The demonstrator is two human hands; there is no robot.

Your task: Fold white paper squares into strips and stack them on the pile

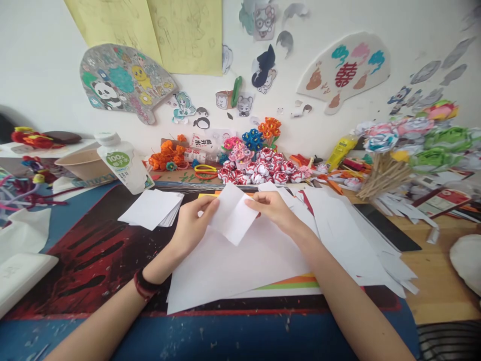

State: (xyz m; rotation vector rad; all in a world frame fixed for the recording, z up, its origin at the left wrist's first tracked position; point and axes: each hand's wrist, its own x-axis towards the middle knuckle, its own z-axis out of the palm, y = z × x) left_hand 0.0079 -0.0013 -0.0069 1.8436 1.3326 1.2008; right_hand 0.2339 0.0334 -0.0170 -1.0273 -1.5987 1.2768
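Observation:
A small white paper square [233, 216] with a crease across it is held up between both hands, one corner pointing down. My left hand [196, 216] pinches its left corner between thumb and fingers. At the opposite corner my right hand [271, 206] pinches it the same way. Below the square lies a large white sheet [240, 271], with orange and green paper edges showing under it. To the left of my left hand rests a stack of white paper squares [152, 206] on the dark red and black mat [93, 250].
Loose white sheets [349, 235] and a black phone-like slab [387, 226] lie at the right. Red-and-white paper flowers [263, 168] line the back by the wall. A white bottle [124, 163] leans near a paper bowl [84, 164]. Flowers on sticks [383, 170] stand back right.

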